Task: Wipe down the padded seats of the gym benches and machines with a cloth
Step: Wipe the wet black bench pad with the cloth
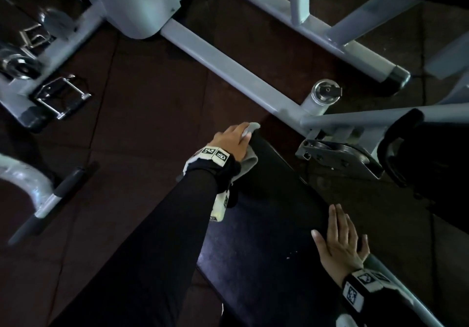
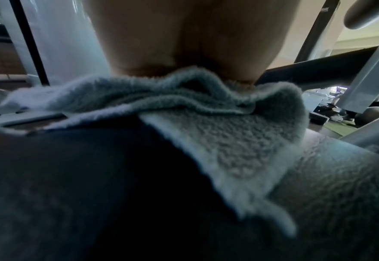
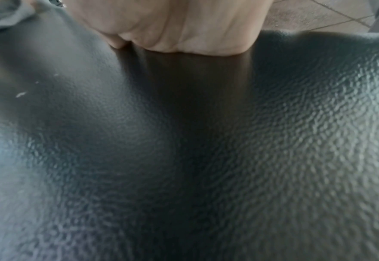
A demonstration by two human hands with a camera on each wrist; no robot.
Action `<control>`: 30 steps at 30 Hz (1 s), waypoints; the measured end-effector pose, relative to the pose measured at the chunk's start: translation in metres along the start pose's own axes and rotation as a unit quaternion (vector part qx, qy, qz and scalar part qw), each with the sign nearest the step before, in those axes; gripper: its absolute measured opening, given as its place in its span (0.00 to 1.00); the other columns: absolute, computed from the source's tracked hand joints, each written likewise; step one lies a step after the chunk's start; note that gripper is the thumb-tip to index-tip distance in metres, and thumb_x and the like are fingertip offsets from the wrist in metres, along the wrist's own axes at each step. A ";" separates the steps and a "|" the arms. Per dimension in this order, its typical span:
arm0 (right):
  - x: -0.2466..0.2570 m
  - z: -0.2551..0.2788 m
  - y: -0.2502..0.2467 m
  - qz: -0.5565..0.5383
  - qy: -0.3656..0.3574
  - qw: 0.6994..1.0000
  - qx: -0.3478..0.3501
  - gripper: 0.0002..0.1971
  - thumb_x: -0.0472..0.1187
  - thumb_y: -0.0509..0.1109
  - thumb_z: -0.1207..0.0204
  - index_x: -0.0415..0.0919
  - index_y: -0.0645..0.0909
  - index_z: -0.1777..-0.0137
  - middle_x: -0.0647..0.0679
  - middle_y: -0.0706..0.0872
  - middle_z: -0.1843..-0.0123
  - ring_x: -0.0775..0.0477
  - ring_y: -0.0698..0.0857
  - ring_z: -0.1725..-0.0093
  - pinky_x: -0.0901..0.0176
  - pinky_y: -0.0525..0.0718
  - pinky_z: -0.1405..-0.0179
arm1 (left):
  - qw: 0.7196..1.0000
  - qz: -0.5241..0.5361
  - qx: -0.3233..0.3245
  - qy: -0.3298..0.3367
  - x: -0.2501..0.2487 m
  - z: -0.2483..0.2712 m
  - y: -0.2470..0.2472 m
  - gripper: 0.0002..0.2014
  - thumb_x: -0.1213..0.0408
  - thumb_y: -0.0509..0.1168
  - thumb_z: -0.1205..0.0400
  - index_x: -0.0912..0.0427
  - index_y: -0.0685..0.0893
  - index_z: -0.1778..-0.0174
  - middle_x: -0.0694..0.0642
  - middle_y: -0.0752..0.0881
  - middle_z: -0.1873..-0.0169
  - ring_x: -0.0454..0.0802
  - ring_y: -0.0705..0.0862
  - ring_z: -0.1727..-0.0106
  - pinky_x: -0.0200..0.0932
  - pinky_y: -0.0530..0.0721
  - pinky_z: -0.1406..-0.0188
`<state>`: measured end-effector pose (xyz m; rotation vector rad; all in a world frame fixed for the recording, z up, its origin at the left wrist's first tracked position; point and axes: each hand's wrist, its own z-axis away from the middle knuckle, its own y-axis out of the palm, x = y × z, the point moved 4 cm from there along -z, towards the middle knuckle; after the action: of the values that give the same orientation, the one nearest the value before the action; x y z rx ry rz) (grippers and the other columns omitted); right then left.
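A long black padded bench seat [image 1: 266, 225] runs from the bottom of the head view up toward the middle. My left hand [image 1: 233, 140] is at its far end, fingers bent over a grey fleecy cloth [image 1: 250, 160] that it holds against the pad's end. In the left wrist view the palm [image 2: 184, 35] bears down on the bunched cloth [image 2: 228, 150], which lies on the dark pad [image 2: 94, 176]. My right hand [image 1: 340, 243] lies flat with straight fingers on the seat's right edge, holding nothing. The right wrist view shows that palm [image 3: 184, 23] on the grained vinyl [image 3: 184, 141], with the cloth [image 3: 3, 15] far off.
A white machine frame bar [image 1: 228, 57] crosses the dark rubber floor [image 1: 152, 123] just beyond the bench end. A chrome weight peg [image 1: 324, 93] and a grey pulley bracket [image 1: 337, 156] stand to the right, beside another black pad [image 1: 431, 154]. A black-gripped handle [image 1: 63, 189] sits at left.
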<state>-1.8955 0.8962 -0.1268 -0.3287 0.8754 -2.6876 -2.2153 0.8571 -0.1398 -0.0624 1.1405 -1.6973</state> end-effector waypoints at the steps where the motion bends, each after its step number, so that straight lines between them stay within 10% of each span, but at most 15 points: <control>1: -0.001 0.000 0.001 -0.001 -0.001 1.000 0.001 0.33 0.63 0.38 0.21 0.61 0.14 0.32 0.68 0.16 0.32 0.56 0.32 0.20 0.40 0.33 0.23 | 1.000 -0.012 -0.007 0.009 -0.003 -0.001 0.000 0.20 0.49 0.48 0.13 0.37 0.64 0.23 0.43 0.70 0.24 0.61 0.74 0.32 0.59 0.73 0.30; 8: -0.004 -0.001 0.001 -0.008 -0.016 1.000 -0.023 0.33 0.65 0.32 0.27 0.61 0.14 0.32 0.67 0.17 0.30 0.56 0.33 0.20 0.39 0.34 0.22 | 0.983 -0.166 0.016 0.073 -0.030 -0.002 0.004 0.20 0.50 0.51 0.13 0.39 0.65 0.23 0.40 0.64 0.22 0.59 0.64 0.25 0.67 0.68 0.30; 14: -0.009 -0.004 0.005 -0.026 -0.033 0.997 -0.061 0.35 0.71 0.22 0.38 0.64 0.15 0.32 0.70 0.17 0.30 0.58 0.34 0.20 0.39 0.35 0.23 | 0.894 -0.361 0.108 0.242 -0.104 0.032 0.071 0.22 0.51 0.68 0.22 0.39 0.74 0.32 0.42 0.74 0.29 0.58 0.61 0.22 0.81 0.41 0.29; 24: -0.022 0.001 -0.011 -0.126 -0.111 0.982 -0.086 0.37 0.59 0.60 0.21 0.63 0.42 0.19 0.66 0.46 0.18 0.58 0.50 0.19 0.42 0.44 0.21 | 0.915 -0.332 0.067 0.218 -0.084 0.021 0.055 0.22 0.51 0.66 0.21 0.37 0.71 0.30 0.43 0.72 0.29 0.51 0.59 0.21 0.74 0.39 0.25; 30: -0.077 0.010 -0.010 -0.160 -0.039 0.982 -0.097 0.29 0.53 0.59 0.19 0.51 0.59 0.19 0.53 0.63 0.19 0.50 0.61 0.20 0.48 0.56 0.22 | 0.940 -0.298 0.041 0.159 -0.094 0.034 0.066 0.16 0.50 0.53 0.13 0.40 0.71 0.29 0.43 0.70 0.26 0.55 0.55 0.20 0.75 0.37 0.25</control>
<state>-1.8228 0.9248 -0.1224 -0.6648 1.1513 -2.8544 -2.1076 0.9062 -0.1242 -0.0892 1.3765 -2.3569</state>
